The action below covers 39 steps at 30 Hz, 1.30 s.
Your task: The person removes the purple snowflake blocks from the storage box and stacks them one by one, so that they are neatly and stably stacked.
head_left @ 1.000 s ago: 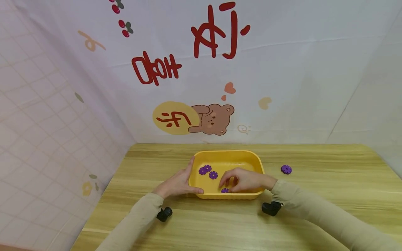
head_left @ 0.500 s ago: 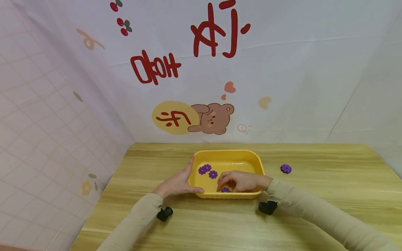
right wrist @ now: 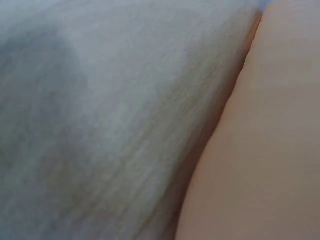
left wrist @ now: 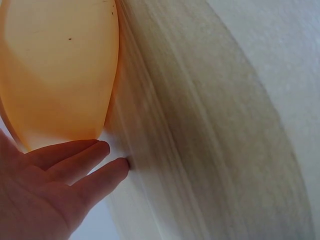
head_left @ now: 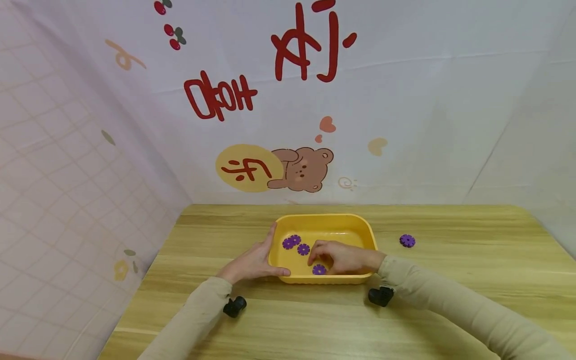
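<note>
Touching tray (head_left: 326,280) at left with spread left hand (head_left: 253,263); poising curled right hand (head_left: 341,257) by near disc (head_left: 319,270) inside; cannot tell if pinching.

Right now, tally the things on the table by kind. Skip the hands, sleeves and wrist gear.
Yellow tray: 1
Purple notched discs visible inside it: 4
Purple disc or stack outside it: 1 (layers too small to count)
Total: 6, counting that last as one
</note>
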### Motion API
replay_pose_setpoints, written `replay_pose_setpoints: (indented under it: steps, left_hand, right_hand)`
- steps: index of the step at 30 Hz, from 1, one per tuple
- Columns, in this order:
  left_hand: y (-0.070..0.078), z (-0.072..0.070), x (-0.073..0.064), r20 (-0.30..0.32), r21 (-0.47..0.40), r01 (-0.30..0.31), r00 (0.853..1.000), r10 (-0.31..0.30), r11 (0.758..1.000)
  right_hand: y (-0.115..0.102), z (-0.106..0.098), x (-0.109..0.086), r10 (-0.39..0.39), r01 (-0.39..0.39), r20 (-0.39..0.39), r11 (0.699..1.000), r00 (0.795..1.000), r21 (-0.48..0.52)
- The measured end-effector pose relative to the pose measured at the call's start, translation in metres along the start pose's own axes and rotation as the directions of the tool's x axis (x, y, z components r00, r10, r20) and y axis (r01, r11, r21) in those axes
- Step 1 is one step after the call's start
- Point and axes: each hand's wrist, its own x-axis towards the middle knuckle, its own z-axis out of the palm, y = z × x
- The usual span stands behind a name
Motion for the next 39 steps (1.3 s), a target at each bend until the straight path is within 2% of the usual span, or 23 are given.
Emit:
replay_pose_setpoints:
  steps: [7,18,25,28,31,39]
  left_hand:
    - [-0.002,0.000,0.001,0.006,-0.017,-0.008,1.000,0.008,1.000]
    - [-0.003,-0.001,0.002,0.019,-0.005,-0.026,0.999,0.026,1.000]
    - [-0.004,0.000,0.002,0.013,-0.014,-0.015,1.000,0.015,1.000]
    - [-0.003,0.001,0.002,0.012,-0.029,-0.012,1.000,0.012,1.000]
    - [-0.003,0.002,0.002,0.012,-0.033,-0.017,1.000,0.017,0.999]
    - [-0.003,-0.001,0.000,0.003,-0.035,-0.044,0.999,0.044,0.998]
  right_hand:
    - [0.000,0.000,0.001,0.075,-0.074,-0.050,0.997,0.996,0.017]
    - [0.001,0.000,0.008,0.039,-0.043,-0.071,0.997,0.997,-0.066]
    - [-0.001,-0.002,0.011,0.003,-0.018,-0.069,0.976,0.998,-0.218]
    - [0.000,-0.001,0.012,0.008,-0.022,-0.061,0.972,0.998,-0.234]
    - [0.000,-0.001,0.013,0.012,-0.024,-0.054,0.972,0.998,-0.233]
    - [-0.002,-0.006,0.012,-0.023,0.017,-0.055,0.995,0.998,-0.098]
